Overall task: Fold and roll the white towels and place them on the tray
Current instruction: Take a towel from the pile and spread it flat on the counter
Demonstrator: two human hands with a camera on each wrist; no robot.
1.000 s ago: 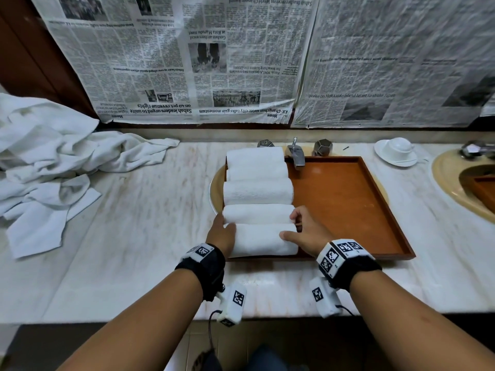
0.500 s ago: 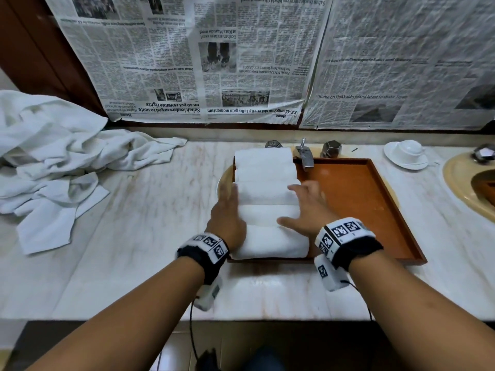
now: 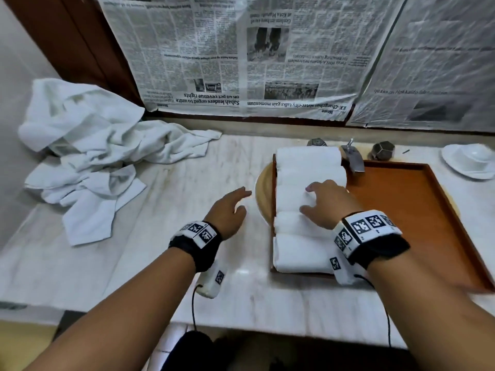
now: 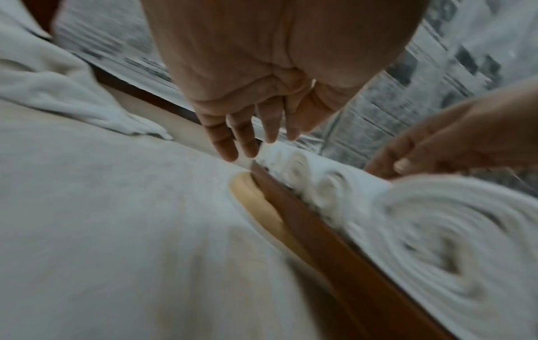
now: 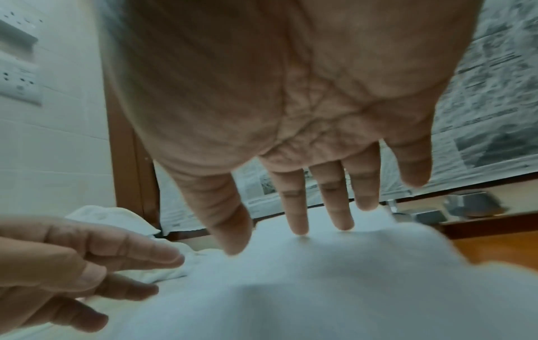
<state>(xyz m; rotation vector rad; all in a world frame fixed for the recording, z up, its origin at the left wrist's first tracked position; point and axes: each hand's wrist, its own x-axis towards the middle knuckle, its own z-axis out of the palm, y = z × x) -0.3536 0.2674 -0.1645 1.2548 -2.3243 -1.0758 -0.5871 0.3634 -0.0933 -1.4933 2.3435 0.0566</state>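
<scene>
Marble counter (image 3: 150,263) under newspaper-covered wall (image 3: 241,49). Rolled white towels (image 3: 308,167) lined in a row along left side of brown tray (image 3: 417,210), spiral ends facing its left wall. Right hand (image 3: 325,203) palm-down over middle rolls, fingers straight and slightly spread, fingertips (image 5: 299,226) just at the cloth, gripping nothing. Left hand (image 3: 227,210) above bare counter just left of tray, fingers relaxed and apart, empty. Heap of unfolded towels (image 3: 88,156) well apart at far left. Legible headlines, upside down: "Sabah leaders urged to unite", "KK-Changchun sister-city talks gain momentum".
</scene>
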